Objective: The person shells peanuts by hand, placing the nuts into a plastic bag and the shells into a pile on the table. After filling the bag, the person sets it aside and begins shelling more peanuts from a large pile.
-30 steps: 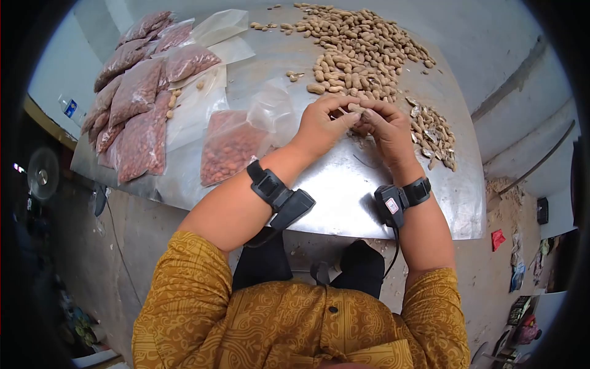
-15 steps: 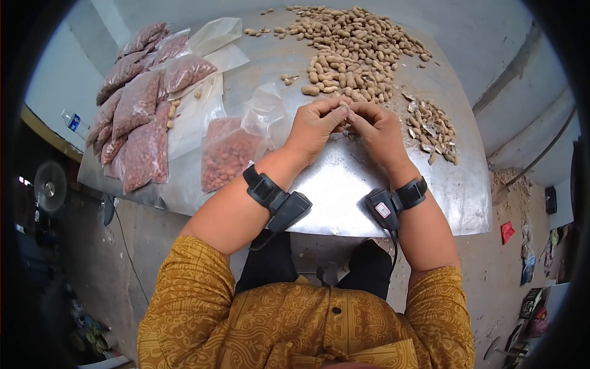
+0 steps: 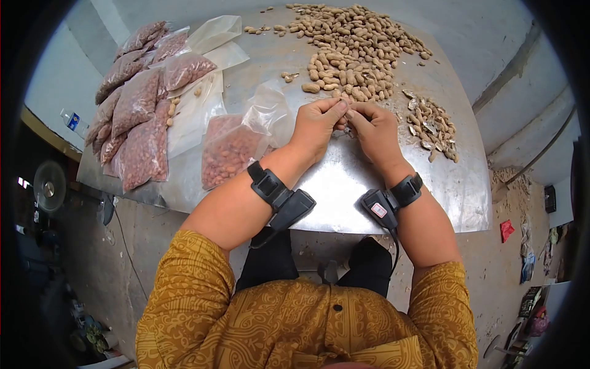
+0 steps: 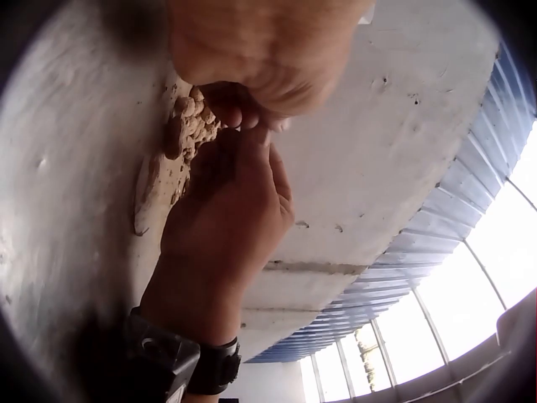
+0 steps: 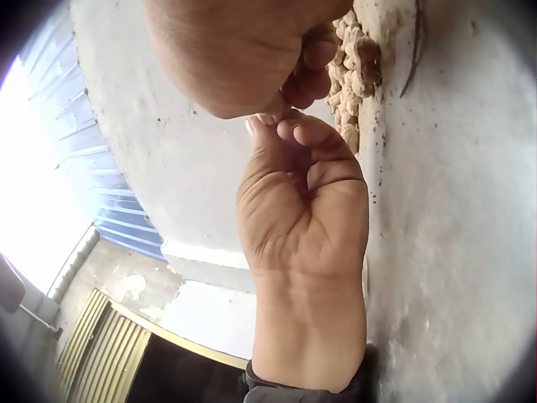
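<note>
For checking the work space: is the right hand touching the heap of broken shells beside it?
Apart. The head view shows a strip of metal tabletop between the right hand and the shell heap.

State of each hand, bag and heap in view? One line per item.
Left hand: fingers curled, tips meeting the other hand's; contents hidden
Right hand: fingers curled, thumb tip drawn in to them; contents hidden
Bags at far left: filled with reddish kernels, stacked
Bag by left forearm: part-filled, lying down, top slack; closure unclear
Flat bags: unfilled, lying flat
Peanut heap: mostly unshelled, spread out
Shell heap: cracked shells, some showing pale insides
</note>
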Demonstrator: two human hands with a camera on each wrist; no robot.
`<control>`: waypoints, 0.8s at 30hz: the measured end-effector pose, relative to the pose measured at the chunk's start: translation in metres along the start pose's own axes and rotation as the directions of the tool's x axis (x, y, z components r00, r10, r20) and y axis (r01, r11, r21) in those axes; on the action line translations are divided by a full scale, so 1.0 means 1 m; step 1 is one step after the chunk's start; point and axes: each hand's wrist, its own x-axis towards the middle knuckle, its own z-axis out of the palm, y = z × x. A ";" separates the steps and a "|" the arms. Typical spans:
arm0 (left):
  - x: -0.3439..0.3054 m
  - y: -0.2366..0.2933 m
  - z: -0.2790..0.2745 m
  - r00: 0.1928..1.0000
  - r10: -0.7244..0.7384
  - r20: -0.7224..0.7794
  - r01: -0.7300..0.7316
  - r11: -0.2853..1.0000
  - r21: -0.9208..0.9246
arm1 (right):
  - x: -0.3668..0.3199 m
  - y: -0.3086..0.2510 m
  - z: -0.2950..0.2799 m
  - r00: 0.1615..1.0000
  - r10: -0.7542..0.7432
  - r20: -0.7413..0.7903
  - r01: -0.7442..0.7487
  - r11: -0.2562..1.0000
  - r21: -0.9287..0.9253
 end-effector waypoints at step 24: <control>0.004 0.003 -0.003 0.970 -0.163 0.180 0.215 0.920 -0.328 | 0.006 0.010 -0.003 0.958 0.251 0.137 -0.272 0.658 0.702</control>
